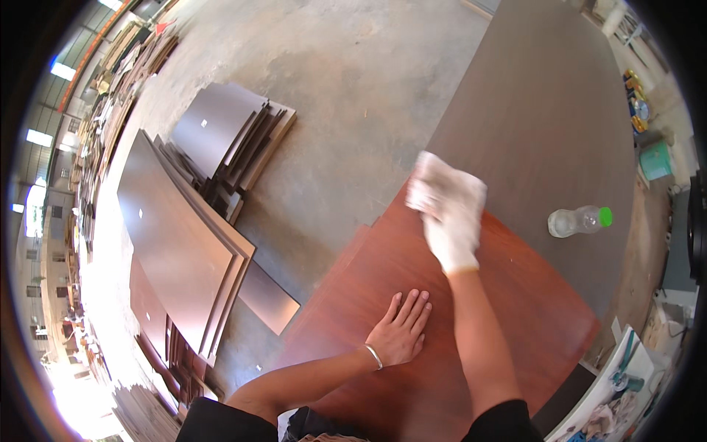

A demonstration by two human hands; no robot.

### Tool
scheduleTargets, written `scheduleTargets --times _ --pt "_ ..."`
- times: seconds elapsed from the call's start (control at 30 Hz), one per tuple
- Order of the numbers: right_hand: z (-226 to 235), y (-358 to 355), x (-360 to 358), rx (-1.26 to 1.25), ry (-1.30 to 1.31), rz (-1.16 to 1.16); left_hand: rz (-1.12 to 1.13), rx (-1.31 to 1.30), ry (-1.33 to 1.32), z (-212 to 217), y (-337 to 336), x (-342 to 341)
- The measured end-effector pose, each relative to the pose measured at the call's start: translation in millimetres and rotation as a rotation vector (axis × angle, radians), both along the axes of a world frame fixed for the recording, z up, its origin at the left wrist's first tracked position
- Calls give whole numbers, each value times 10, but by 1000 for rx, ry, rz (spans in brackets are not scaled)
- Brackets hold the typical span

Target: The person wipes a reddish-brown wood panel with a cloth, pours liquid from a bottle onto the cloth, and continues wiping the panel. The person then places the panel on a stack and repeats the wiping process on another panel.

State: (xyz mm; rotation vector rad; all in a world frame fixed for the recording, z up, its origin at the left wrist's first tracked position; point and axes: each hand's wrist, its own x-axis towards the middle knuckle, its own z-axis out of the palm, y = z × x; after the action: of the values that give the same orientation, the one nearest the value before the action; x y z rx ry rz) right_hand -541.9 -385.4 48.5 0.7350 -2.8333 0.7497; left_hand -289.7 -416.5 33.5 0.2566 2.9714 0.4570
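A reddish-brown panel (515,317) with a smooth face lies in front of the person, its stepped left edge showing another sheet beneath. The bare left hand (401,328) rests flat on the near left part of the panel, palm down with the fingers slightly spread, and a pale bracelet (374,356) circles its wrist. The right hand (453,237), in a white knitted glove, reaches farther out over the panel's far left corner, its fingers gathered on a white cloth (448,180); both are blurred, so the separate fingers cannot be made out. Beyond the panel on the far side stretches a grey-brown surface (545,110), and on its right part is a clear bottle (574,222) with a green cap pointing right; whether it stands or lies is hard to tell. To the left, well apart from the hands, stacks of brown boards (177,236) sit on the grey concrete floor (368,66). At the far right is a green bucket (655,160), and at the near right a white tray (571,426) bears crumpled rags (604,418).
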Motion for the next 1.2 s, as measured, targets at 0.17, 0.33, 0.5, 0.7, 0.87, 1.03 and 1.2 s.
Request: scheduleTargets --times 0.17,0.33,0.5,0.7,0.87,1.03,1.2 --pt "-121 -326 -74 205 -126 196 5 46 29 -94 -88 52" --pt "-180 197 454 145 -147 133 -12 -16 21 -66 -24 -1" --pt "-475 -586 71 -165 355 82 -49 126 43 -184 22 42" --pt "-55 1031 251 -167 73 -445 -16 98 60 -199 -135 100" --pt "-345 2916 562 -192 94 -909 -72 75 14 -111 62 67" --pt "89 322 284 -62 120 -332 -52 149 -60 -215 -74 117" --pt "-205 -457 304 -83 197 95 -114 148 4 -130 -63 99"
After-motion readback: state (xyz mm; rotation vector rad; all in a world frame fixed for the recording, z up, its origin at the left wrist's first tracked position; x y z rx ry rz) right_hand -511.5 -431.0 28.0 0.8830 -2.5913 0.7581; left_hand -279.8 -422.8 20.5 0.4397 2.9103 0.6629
